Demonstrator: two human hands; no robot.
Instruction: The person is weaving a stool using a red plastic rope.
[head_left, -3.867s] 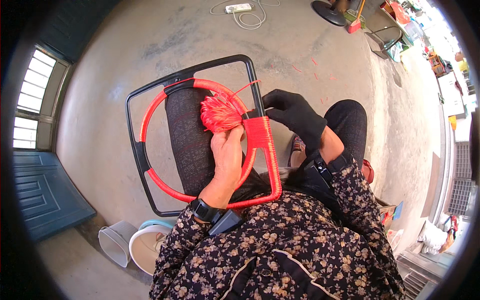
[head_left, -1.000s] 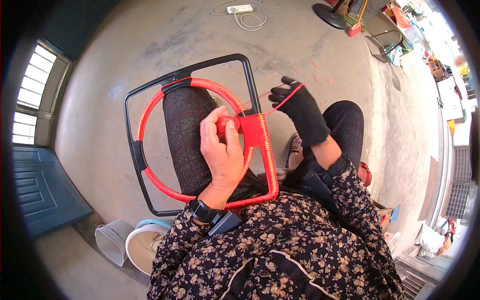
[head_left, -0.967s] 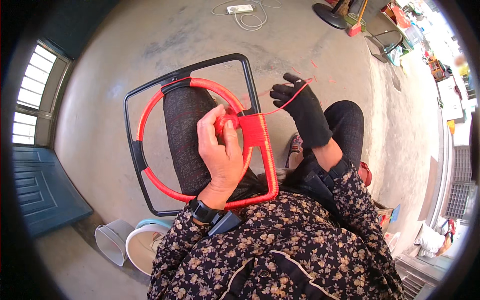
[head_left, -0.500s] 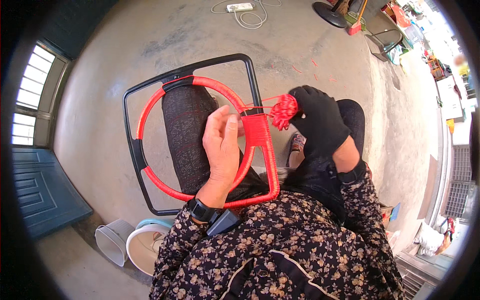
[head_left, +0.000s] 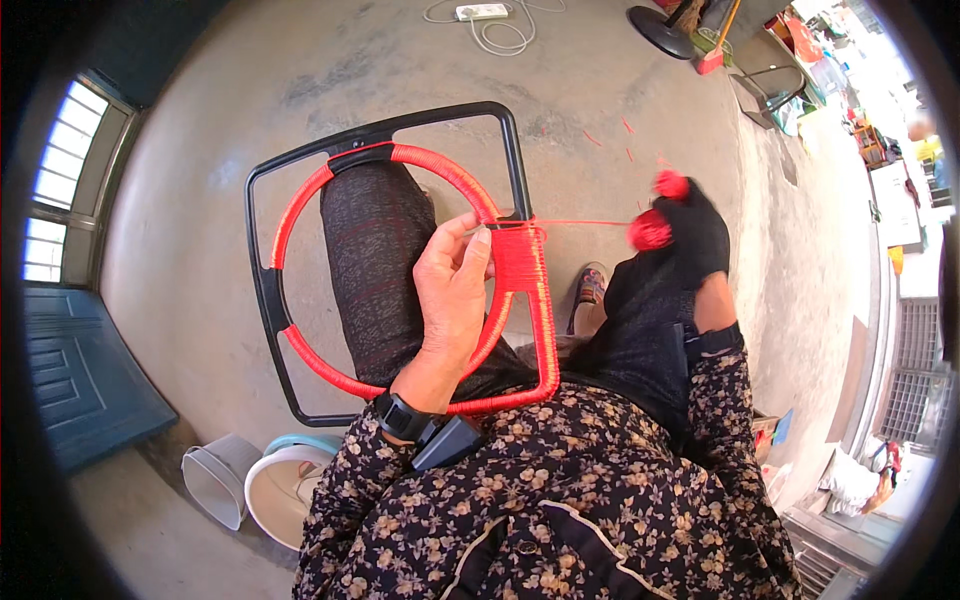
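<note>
A black frame point(head_left: 517, 170) with a ring inside it rests over my left thigh. Red cord winds tightly around parts of the ring point(head_left: 440, 166) and forms a solid red band point(head_left: 519, 262) between ring and outer bar. My bare left hand point(head_left: 450, 290) pinches the frame at the upper end of that band, thumb and fingers closed. In a black glove, my right hand point(head_left: 697, 235) is closed around a red cord bundle point(head_left: 652, 230), part of which bulges out above the hand. A taut strand point(head_left: 590, 222) runs from the bundle to the band's top edge.
Red cord scraps point(head_left: 628, 126) lie on the concrete floor ahead. A white power strip point(head_left: 482, 12) with its cable is at the far side. A pale tub point(head_left: 275, 505) and a grey bin point(head_left: 212, 480) stand at lower left. A broom point(head_left: 712, 62) is at upper right.
My right hand has moved to the right with the cord bundle, and the strand is now straight and taut. My left fingers have closed onto the frame by the band.
</note>
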